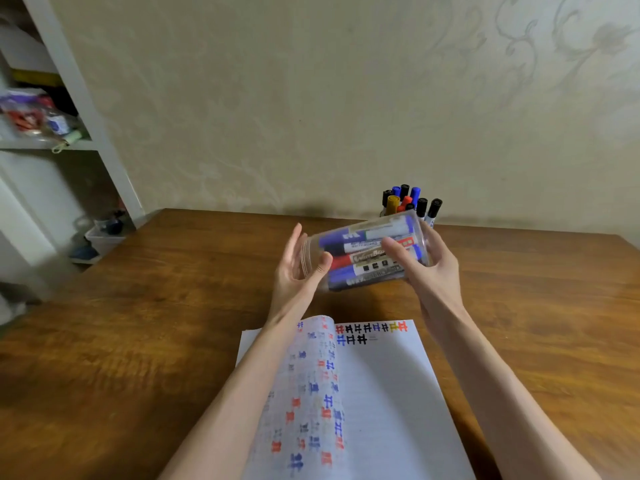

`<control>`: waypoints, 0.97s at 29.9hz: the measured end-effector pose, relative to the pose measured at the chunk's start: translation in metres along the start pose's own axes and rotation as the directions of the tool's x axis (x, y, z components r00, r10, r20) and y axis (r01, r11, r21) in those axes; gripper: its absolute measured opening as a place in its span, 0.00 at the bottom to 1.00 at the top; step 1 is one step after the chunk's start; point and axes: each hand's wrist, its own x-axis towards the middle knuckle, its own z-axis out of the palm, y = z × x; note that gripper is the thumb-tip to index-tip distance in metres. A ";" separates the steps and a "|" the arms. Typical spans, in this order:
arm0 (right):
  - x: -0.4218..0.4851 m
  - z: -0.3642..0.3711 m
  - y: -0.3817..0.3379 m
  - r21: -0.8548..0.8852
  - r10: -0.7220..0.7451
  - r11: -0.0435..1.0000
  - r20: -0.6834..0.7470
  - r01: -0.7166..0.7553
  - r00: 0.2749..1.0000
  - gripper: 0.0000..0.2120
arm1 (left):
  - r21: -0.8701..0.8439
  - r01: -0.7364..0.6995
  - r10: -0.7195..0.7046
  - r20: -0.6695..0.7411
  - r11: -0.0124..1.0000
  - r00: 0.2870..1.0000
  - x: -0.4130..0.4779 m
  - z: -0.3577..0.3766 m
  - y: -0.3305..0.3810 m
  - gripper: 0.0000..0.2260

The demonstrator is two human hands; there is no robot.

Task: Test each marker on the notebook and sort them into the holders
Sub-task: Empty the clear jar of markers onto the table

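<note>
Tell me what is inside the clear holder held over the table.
Whiteboard markers lie inside the clear holder: blue, red and black caps show. The right hand covers part, so their count is unclear.

Wooden table (138,341): open notebook (381,393) flat near front edge, upright markers (404,199) bunched at back edge.

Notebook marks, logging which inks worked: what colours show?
Red, blue, black and yellow marks on the notebook; head view.

A wooden table (138,341) stands against a cream floral-patterned wall (311,98), with white shelving (86,98) at left.
</note>
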 end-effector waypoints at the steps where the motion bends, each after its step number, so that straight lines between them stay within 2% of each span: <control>1: 0.001 0.002 -0.003 -0.029 -0.039 0.999 0.023 0.039 0.999 0.46 | 0.025 0.011 -0.011 0.005 1.000 1.000 0.001 -0.002 -0.003 0.46; 4: 0.005 0.008 -0.009 -0.126 -0.120 0.984 0.083 0.129 0.989 0.40 | 0.074 0.062 -0.065 0.037 0.995 0.997 0.001 -0.005 -0.010 0.46; 9: 0.015 0.019 -0.013 -0.245 -0.181 0.948 0.108 0.203 0.978 0.46 | 0.136 0.031 -0.035 0.025 0.990 0.999 0.001 -0.009 -0.014 0.40; 14: 0.025 0.028 -0.021 -0.249 -0.230 0.937 0.089 0.245 0.969 0.43 | 0.172 0.024 -0.023 -0.003 0.985 1.000 0.002 -0.018 -0.019 0.45; 19: 0.036 0.033 -0.041 -0.315 -0.308 0.890 0.116 0.329 0.944 0.42 | 0.254 0.078 -0.055 -0.099 0.964 0.994 0.009 -0.018 -0.026 0.40; 23: 0.047 0.028 -0.053 -0.376 -0.317 0.853 0.177 0.361 0.932 0.45 | 0.309 0.070 -0.041 -0.099 0.949 0.994 0.016 -0.017 -0.039 0.29; 29: 0.051 0.017 -0.053 -0.377 -0.307 0.863 0.141 0.338 0.941 0.45 | 0.369 0.035 -0.012 -0.065 0.929 0.998 0.012 -0.016 -0.035 0.33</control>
